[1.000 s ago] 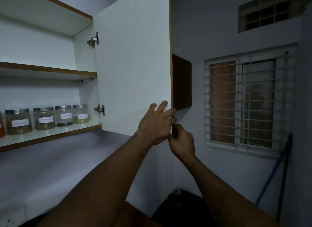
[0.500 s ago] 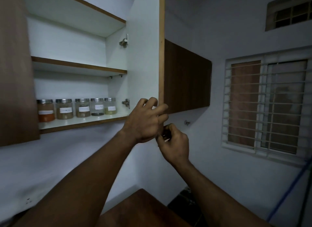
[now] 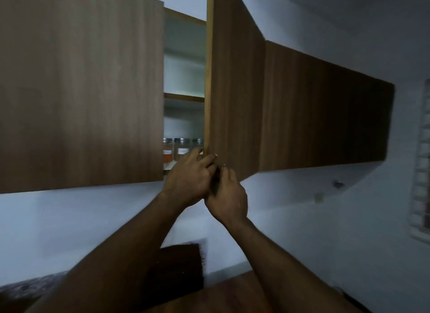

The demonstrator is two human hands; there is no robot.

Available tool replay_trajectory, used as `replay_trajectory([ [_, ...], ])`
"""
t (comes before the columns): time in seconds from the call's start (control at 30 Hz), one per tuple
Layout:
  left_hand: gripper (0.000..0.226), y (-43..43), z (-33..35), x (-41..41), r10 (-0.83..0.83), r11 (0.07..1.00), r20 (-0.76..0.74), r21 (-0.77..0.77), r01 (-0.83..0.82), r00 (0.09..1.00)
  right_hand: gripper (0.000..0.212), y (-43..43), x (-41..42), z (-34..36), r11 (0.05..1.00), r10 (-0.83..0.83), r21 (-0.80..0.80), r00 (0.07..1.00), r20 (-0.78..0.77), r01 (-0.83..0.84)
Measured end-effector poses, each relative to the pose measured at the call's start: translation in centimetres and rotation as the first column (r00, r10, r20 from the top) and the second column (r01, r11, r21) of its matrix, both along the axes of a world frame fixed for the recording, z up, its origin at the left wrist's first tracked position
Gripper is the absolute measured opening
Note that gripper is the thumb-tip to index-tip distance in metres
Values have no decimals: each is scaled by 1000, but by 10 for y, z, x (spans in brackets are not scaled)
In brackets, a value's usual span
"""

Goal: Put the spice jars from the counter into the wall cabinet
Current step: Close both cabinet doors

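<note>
The wall cabinet's right door (image 3: pixel 235 91) is swung nearly closed, leaving a narrow gap. Through the gap I see spice jars (image 3: pixel 182 149) with metal lids and white labels standing on the lower shelf (image 3: pixel 168 166); the leftmost visible one holds orange powder. My left hand (image 3: pixel 189 180) rests its fingers on the door's lower free edge. My right hand (image 3: pixel 229 196) is just beside it, closed on the door's dark handle at the bottom corner. Most of the jars are hidden behind the doors.
The left cabinet door (image 3: pixel 81 91) is closed. Another brown wall cabinet (image 3: pixel 325 117) runs to the right. A barred window (image 3: pixel 421 161) is at the far right. Below lie a brown counter (image 3: pixel 232 294) and a dark board (image 3: pixel 179 266).
The right door has swung from wide open to almost closed, both hands moving left with it. The view has shifted, so fewer jars show through the gap.
</note>
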State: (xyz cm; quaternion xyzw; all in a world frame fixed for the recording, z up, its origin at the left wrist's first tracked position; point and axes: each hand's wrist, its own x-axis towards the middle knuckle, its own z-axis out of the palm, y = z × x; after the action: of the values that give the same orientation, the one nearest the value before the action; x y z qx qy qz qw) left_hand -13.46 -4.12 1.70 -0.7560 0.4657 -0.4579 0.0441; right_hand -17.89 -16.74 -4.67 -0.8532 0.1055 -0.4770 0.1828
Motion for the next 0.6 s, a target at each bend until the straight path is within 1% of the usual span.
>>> replay_trajectory([
  [0.1, 52, 24, -4, 27, 172, 985, -51, 0, -172, 984, 56, 10, 38, 9, 989, 114, -82, 990, -88, -122],
  [0.2, 67, 38, -8, 63, 330, 944, -123, 25, -329, 936, 57, 11, 79, 18, 960, 202, -159, 963, -178, -231],
  [0.3, 84, 39, -11, 103, 460, 887, -210, 76, -455, 863, 69, 7, 120, 20, 941, 200, -223, 950, -238, -254],
  [0.37, 91, 34, -16, 124, 506, 860, -275, 91, -502, 818, 77, 3, 141, 18, 932, 177, -264, 948, -265, -247],
  [0.47, 96, 23, -30, 146, 518, 843, -351, 52, -536, 780, 80, -4, 165, 11, 921, 158, -305, 948, -276, -242],
  [0.6, 103, 14, -49, 164, 531, 827, -363, 27, -561, 766, 79, -8, 181, -3, 917, 132, -343, 965, -225, -205],
])
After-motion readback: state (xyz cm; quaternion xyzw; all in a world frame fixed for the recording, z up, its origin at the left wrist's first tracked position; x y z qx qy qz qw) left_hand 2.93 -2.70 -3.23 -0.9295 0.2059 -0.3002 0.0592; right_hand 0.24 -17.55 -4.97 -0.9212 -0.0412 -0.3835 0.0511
